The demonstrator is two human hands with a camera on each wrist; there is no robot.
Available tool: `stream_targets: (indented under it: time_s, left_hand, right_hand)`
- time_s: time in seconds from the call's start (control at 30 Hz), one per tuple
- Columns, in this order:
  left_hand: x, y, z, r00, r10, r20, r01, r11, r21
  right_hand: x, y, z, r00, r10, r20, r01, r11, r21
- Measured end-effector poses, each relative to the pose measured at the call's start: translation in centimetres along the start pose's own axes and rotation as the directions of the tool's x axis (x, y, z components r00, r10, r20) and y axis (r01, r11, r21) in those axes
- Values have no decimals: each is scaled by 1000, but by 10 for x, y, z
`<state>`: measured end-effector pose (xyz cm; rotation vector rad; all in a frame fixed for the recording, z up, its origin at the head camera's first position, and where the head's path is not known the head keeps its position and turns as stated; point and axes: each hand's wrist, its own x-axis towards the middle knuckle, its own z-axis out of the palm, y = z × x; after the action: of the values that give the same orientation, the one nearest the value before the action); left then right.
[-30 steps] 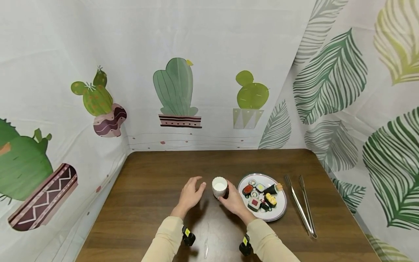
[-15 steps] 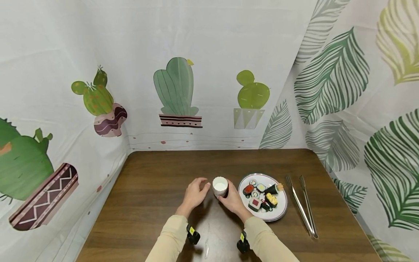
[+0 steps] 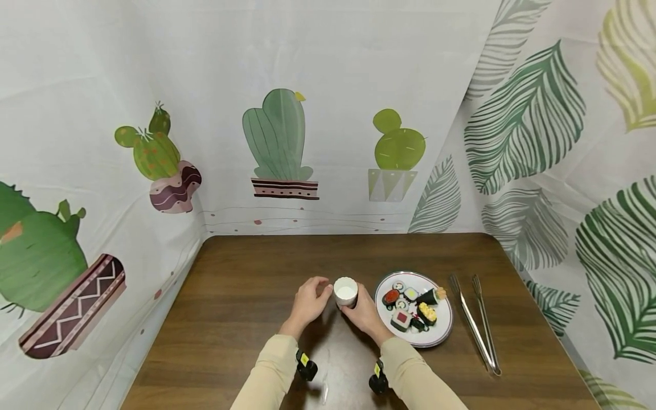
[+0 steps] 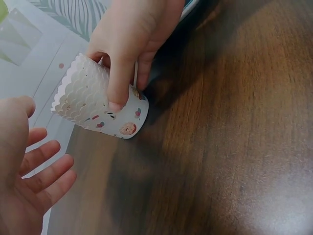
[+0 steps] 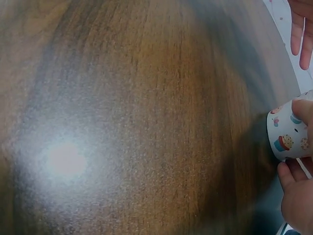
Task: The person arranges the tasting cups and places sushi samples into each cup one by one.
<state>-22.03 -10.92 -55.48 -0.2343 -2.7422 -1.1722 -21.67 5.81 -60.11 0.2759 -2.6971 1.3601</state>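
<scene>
A white paper baking cup [image 3: 345,291] with a scalloped rim and small cupcake prints stands upright near the middle of the table [image 3: 246,319]. My right hand [image 3: 365,313] holds it from the right side, thumb across the near wall and fingers behind. In the left wrist view the thumb presses the printed side of the cup [image 4: 105,100]. To the left of the cup, my left hand [image 3: 308,300] has relaxed, slightly bent fingers and holds nothing. A gap shows between that hand [image 4: 36,171] and the cup in the left wrist view.
Right of my right hand lies a white plate [image 3: 445,331] bearing several sushi pieces [image 3: 401,320]. Metal tongs [image 3: 480,327] lie to the right of the plate. Cloth with printed cacti and leaves [image 3: 338,68] hangs behind and beside the table.
My left hand has moved right, closer to the baking cup. The right hand keeps its hold on the cup, and the whole head view has shifted slightly.
</scene>
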Motion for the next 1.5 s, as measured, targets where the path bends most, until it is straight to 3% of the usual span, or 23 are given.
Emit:
stream_targets:
  time_s: [0.53, 1.07, 1.5]
  left_hand:
    - [7, 11, -5, 1000, 15, 24, -15, 1000, 17]
    - [11, 26, -12, 995, 81, 63, -91, 980, 176]
    - [11, 31, -14, 993, 114, 10, -113, 965, 237]
  right_hand:
    - [-4, -7, -7, 997, -68, 29, 69, 998, -11]
    - [-12, -19, -16, 989, -107, 97, 110, 994, -24]
    - [-14, -22, -16, 986, -146, 85, 149, 988, -30]
